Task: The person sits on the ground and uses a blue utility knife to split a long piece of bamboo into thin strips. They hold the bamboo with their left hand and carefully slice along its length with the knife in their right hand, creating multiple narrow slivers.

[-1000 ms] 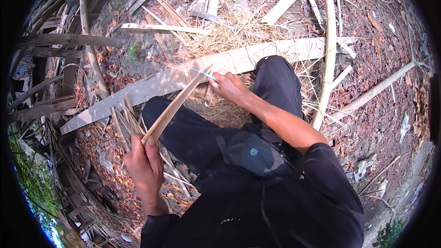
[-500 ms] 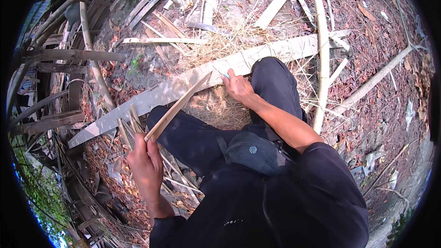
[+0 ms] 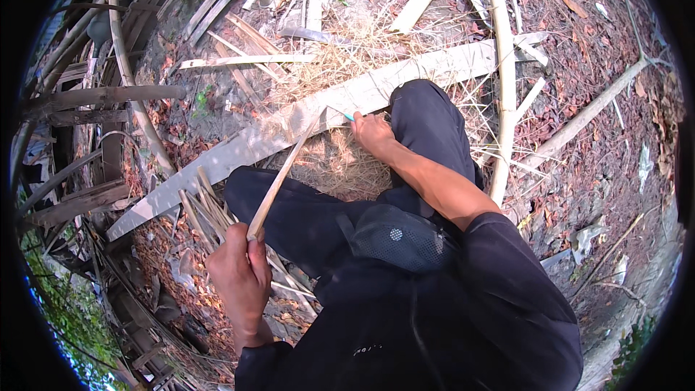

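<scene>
A pale, narrow, flat split-wood strip [image 3: 281, 177] is lying left of centre, its long axis slanting from lower left toward upper right. The left hand [image 3: 237, 274] is gripping its lower end; the right hand [image 3: 373, 133], nearer its upper tip, is grasping a thin teal-handled blade [image 3: 350, 117] pointing that way, above a long greyish-white plank [image 3: 206, 179].

Black shirt [image 3: 463, 311], dark trousers [image 3: 293, 210]
</scene>
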Available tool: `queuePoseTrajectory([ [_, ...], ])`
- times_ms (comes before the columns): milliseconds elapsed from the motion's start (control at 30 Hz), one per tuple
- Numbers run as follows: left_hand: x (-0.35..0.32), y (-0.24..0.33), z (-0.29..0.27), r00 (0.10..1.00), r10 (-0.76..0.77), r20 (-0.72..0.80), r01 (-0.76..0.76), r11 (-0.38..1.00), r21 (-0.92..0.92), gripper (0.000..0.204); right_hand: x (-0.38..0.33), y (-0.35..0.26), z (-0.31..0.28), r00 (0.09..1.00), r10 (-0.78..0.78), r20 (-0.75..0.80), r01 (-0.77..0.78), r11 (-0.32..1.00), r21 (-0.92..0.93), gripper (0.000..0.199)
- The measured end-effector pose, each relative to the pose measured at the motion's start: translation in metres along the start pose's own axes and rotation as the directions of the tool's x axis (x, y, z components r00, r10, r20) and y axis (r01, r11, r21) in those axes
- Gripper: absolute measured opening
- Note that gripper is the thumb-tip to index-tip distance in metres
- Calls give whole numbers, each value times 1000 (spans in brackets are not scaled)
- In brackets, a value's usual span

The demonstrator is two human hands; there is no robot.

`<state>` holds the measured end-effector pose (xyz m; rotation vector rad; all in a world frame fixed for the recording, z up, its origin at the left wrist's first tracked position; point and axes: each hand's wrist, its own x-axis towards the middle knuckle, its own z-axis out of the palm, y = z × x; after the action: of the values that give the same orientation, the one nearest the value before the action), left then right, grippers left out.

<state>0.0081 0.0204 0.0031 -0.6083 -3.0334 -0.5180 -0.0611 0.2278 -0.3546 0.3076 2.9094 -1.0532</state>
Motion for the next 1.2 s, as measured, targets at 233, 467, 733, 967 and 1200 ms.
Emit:
queuePoseTrajectory([
  [233,4,-6,4,993,-69,-95,59,993,-100,13,-3,-6,-11,998,17,61,-21,998,60,32],
  [467,15,-15,4,983,11,-183,-20,999,-46,18,-56,-136,-154,960,-280,29,244,878,412,17],
  [733,19,-7,3,982,70,-175,-69,998,7,21,-73,-133,-156,941,-318,115,296,939,175,18],
  [967,10,-12,-1,987,72,-146,-74,997,-9,23,-86,-163,-169,893,-451,2,420,833,360,17],
  [1200,18,-15,-5,987,79,-139,-76,997,24,23,-68,-128,-155,920,-386,70,367,911,190,24],
])
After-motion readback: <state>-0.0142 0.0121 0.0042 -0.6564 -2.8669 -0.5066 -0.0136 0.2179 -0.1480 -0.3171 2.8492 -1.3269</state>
